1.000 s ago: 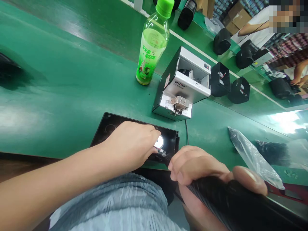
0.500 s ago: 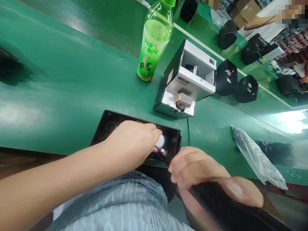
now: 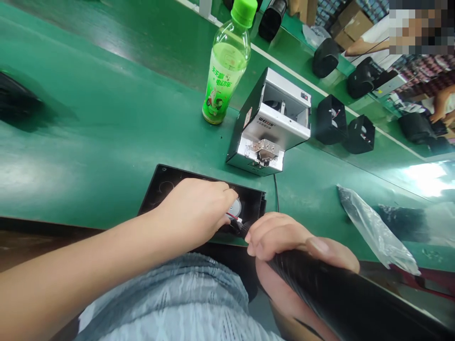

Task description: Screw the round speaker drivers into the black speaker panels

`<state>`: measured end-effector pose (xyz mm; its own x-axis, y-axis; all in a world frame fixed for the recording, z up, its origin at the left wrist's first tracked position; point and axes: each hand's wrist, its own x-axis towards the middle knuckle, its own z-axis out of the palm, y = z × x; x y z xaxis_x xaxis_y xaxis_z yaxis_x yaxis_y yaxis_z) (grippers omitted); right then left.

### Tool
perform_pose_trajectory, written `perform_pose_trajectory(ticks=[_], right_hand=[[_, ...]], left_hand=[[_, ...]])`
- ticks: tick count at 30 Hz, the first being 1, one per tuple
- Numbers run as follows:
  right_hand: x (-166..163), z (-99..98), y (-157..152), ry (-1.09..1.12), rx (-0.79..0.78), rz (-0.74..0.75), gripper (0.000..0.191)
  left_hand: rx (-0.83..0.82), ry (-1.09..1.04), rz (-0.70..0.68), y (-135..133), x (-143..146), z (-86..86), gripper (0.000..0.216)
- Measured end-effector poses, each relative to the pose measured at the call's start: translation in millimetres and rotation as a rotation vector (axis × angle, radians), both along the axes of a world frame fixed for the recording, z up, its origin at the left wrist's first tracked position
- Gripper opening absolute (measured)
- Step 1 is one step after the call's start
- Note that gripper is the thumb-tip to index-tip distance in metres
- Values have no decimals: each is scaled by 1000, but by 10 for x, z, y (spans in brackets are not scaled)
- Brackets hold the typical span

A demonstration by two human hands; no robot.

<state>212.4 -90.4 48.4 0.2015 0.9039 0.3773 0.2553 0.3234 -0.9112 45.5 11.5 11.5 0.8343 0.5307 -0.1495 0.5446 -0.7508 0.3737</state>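
Note:
An open black speaker housing (image 3: 253, 201) lies at the front edge of the green bench, with a round silver speaker magnet (image 3: 235, 207) and a red wire with a white plug (image 3: 239, 219) inside. My left hand (image 3: 199, 208) reaches over it, fingertips closed and pointing down beside the magnet. What they pinch is hidden behind the hand. My right hand (image 3: 287, 237) is wrapped round a thick black electric screwdriver (image 3: 320, 284), its ribbed nose slanting into the housing close to my left fingertips. The tip of the tool cannot be made out.
Beyond the housing stand a silver and black screw feeder (image 3: 272, 118) and a green drink bottle (image 3: 227, 71). A clear plastic bag (image 3: 377, 227) lies at right. Black speaker boxes (image 3: 331, 118) line the bench; a co-worker's arm (image 3: 368, 47) shows at the far right.
The view has shifted slightly. My right hand and the screwdriver have moved a little left, and the tool's body lies at a changed angle. My left hand stays at the same spot in the housing.

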Motion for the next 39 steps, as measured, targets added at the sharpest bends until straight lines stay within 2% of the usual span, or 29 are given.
perform_pose_trajectory(ticks=[6, 8, 10, 12, 16, 18, 20, 22, 23, 26, 28, 32, 35, 36, 39], right_hand=[[69, 384, 135, 152, 56, -143, 36], [119, 476, 195, 207, 95, -193, 35], [183, 560, 331, 282, 160, -263, 31], [257, 618, 554, 338, 252, -301, 36], [352, 545, 1079, 279, 417, -247, 64], [353, 430, 1252, 225, 516, -253, 67], [341, 323, 1333, 194, 450, -189, 63], [339, 261, 1360, 202, 378, -126, 64], [345, 247, 1369, 209, 394, -124, 67], [385, 224, 1408, 200, 492, -165, 79], [417, 199, 1425, 219, 469, -178, 81], [455, 193, 1298, 295, 374, -121, 74], [416, 318, 1036, 347, 346, -117, 63], [383, 368, 938, 352, 273, -111, 57], [233, 441, 707, 367, 208, -65, 48]], left_hand=[[40, -15, -24, -24, -39, -9, 29], [54, -14, -42, -32, -48, -15, 29], [73, -30, -52, -40, -44, -36, 29], [102, -75, -53, -44, -27, -68, 31], [166, -178, -84, -41, 1, -115, 34], [216, -235, -101, -52, -21, -116, 33], [262, -315, -96, -87, -69, -113, 31], [276, -391, -79, -147, -126, -128, 24], [285, -421, -69, -184, -153, -148, 20], [363, -457, -59, -293, -223, -265, 33], [430, -449, -81, -349, -262, -362, 37], [477, -414, -126, -410, -312, -473, 31], [494, -427, -136, -432, -310, -456, 33], [499, -426, -138, -438, -304, -442, 33], [511, -416, -141, -453, -283, -403, 31]])
